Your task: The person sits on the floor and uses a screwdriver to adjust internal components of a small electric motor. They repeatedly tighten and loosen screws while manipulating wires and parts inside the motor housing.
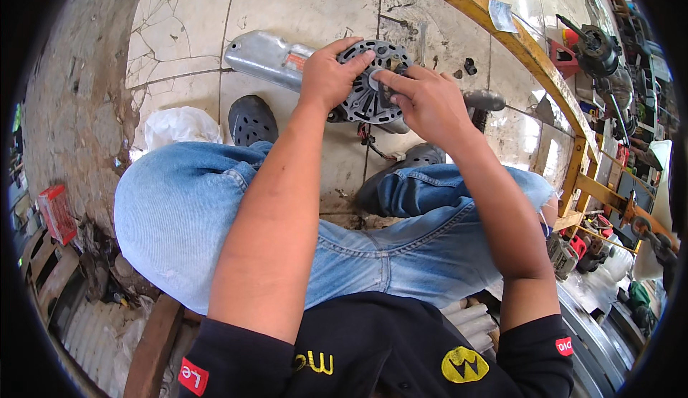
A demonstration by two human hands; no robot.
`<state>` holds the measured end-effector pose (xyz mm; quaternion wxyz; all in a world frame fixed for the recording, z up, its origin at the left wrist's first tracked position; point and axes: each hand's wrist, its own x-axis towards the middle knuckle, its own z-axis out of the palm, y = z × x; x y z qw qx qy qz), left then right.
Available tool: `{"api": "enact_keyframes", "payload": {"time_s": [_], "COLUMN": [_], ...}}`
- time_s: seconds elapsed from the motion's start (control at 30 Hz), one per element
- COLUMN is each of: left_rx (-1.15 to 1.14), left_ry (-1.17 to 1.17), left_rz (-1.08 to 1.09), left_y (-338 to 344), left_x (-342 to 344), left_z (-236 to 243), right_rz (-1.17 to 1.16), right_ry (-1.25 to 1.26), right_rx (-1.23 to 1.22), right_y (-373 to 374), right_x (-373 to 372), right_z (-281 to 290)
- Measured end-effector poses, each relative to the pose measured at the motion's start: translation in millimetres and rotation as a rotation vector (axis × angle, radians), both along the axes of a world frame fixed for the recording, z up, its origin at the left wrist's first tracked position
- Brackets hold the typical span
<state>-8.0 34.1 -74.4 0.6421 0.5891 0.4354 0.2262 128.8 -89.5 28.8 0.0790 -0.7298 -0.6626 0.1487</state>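
Nearest the camera, the person sits low with both knees drawn up in light blue jeans, and the bare forearms run forward over the thighs, which looks like a way to steady the arms while the work sits out in front.

Just past the knees, both hands meet on a round, dark metal motor part with slots and spokes in its face. It stands on the tiled floor between the two dark clogs, tipped up so its flat face turns toward the person, probably so the middle can be seen. Being a disc, it has no real long side; its centre line points back and up at the person.

The left hand is partly closed over the upper left rim, fingers curled across the edge and thumb behind, gripping it so it does not roll or tip. The right hand comes in from the right with its fingers bent and pinched near the pale hub at the centre; whether they hold a small piece there I cannot tell.

Behind the disc, a long grey metal cover lies flat on the tiles, running left to right. Farther right, a yellow steel frame crosses the floor at a slant, with machinery beyond it.
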Motion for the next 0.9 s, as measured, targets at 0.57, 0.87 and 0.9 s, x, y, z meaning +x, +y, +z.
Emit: {"api": "enact_keyframes", "payload": {"time_s": [0.57, 0.87, 0.9], "left_rx": [-0.031, -0.015, -0.038], "left_ry": [0.027, 0.005, -0.003], "left_rz": [-0.009, -0.005, -0.003], "left_y": [0, 0, 0], "left_x": [-1, 0, 0], "left_z": [8, 3, 3], "right_rz": [-0.025, -0.008, -0.029], "right_ry": [0.0, 0.0, 0.007], "right_rx": [0.04, 0.037, 0.032], "right_y": [-1, 0, 0], "right_x": [-1, 0, -1], "right_z": [-5, -5, -5]}}
